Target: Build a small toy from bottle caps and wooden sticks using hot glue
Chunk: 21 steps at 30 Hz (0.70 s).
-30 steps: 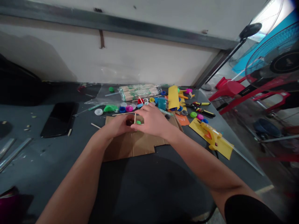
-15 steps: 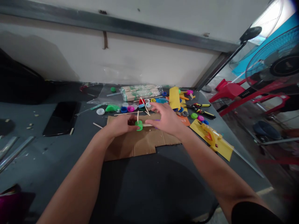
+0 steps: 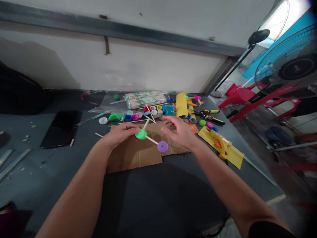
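Note:
My left hand (image 3: 120, 134) is closed on a thin wooden stick that runs through a green bottle cap (image 3: 141, 134) and ends in a purple bottle cap (image 3: 162, 146). It holds this above a flat piece of brown cardboard (image 3: 138, 152). My right hand (image 3: 178, 131) is beside the purple cap with fingers spread and nothing in them. Behind both hands lie several coloured bottle caps (image 3: 135, 116) and loose sticks.
A bag of wooden sticks (image 3: 146, 99) lies at the back. A yellow folded card (image 3: 181, 104), pliers (image 3: 209, 116) and a yellow glue gun (image 3: 223, 146) are on the right, a black phone (image 3: 60, 128) on the left. Red chairs and a fan stand beyond the table's right edge.
My right hand let go of the stick and drew back, fingers apart. My left hand tilted the stick, so the green cap and a purple cap at its end now show.

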{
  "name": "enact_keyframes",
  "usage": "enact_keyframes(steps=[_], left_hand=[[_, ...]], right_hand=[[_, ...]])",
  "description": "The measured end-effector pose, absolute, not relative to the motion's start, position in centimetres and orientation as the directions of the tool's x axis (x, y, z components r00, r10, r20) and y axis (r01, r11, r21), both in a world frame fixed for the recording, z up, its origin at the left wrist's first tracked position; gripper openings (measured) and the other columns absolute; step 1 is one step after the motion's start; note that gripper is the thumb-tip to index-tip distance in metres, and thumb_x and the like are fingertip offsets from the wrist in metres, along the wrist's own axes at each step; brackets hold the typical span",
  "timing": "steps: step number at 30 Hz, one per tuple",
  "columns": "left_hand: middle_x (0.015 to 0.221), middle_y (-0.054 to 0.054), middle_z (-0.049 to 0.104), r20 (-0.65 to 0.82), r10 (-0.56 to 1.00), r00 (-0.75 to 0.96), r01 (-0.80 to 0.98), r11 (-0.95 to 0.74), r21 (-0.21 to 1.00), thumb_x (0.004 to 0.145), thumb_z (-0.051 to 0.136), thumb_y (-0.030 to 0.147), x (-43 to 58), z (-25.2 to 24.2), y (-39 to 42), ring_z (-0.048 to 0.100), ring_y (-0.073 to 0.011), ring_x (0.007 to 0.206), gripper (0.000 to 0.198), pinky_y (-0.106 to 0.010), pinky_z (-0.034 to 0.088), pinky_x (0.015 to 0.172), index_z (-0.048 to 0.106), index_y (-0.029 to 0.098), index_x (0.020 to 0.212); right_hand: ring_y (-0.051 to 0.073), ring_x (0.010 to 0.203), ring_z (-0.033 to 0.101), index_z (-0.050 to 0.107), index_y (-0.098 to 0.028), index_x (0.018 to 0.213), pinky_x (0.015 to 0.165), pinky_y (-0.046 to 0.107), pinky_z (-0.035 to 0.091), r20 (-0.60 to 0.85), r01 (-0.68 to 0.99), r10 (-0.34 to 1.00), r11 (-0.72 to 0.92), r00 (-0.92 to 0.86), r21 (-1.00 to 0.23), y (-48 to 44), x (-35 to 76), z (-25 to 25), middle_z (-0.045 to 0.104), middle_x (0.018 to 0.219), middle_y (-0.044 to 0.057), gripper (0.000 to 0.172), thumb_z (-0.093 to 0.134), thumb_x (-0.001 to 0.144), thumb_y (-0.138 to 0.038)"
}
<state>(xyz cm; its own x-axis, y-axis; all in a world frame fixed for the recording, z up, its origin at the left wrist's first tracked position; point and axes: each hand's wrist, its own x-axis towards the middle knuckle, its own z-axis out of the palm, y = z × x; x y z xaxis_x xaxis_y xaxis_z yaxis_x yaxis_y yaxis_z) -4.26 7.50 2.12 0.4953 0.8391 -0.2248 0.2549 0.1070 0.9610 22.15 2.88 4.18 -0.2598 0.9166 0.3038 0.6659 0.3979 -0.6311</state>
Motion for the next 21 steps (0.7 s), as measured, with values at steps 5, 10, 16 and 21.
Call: enact_keyframes(steps=[5,10,16,21], left_hand=[[0.082,-0.007,0.072,-0.261,0.818,0.513,0.122,0.232,0.965,0.071,0.07,0.044,-4.3,1.9,7.4,0.061,-0.0165,0.073,0.028,-0.028,0.05,0.068,0.073,0.017,0.079],[0.078,-0.008,0.071,-0.319,0.797,0.513,0.073,0.33,0.941,0.07,0.071,0.04,-4.1,2.4,7.2,0.061,-0.0164,0.068,0.025,-0.028,0.051,0.06,0.071,0.015,0.075],[0.073,-0.009,0.068,-0.363,0.78,0.509,0.053,0.393,0.918,0.072,0.071,0.043,-4.0,2.4,7.2,0.059,-0.0153,0.061,0.03,-0.027,0.049,0.053,0.067,0.013,0.074],[0.074,-0.004,0.063,-0.396,0.796,0.458,0.048,0.422,0.905,0.075,0.069,0.04,-3.9,2.6,7.2,0.054,-0.012,0.056,0.027,-0.024,0.043,0.045,0.066,0.016,0.087]], right_hand=[[0.019,0.092,0.063,0.061,-0.021,0.116,0.078,0.035,0.051,0.335,0.572,0.906,0.423,-0.257,-0.703,3.0,21.4,4.3,0.068,0.098,0.006,0.029,0.055,0.09,-0.034],[0.017,0.089,0.065,0.065,-0.02,0.111,0.077,0.033,0.052,0.325,0.517,0.911,0.412,-0.253,-0.75,3.0,20.1,4.0,0.07,0.097,0.005,0.025,0.054,0.089,-0.024],[0.018,0.088,0.065,0.064,-0.02,0.112,0.08,0.036,0.053,0.302,0.471,0.939,0.345,-0.167,-0.812,2.7,19.0,3.1,0.071,0.096,0.006,0.03,0.06,0.083,-0.024],[0.018,0.086,0.062,0.059,-0.019,0.116,0.078,0.036,0.052,0.294,0.477,0.949,0.314,-0.119,-0.821,2.5,19.3,2.6,0.066,0.098,0.006,0.038,0.061,0.078,-0.022]])
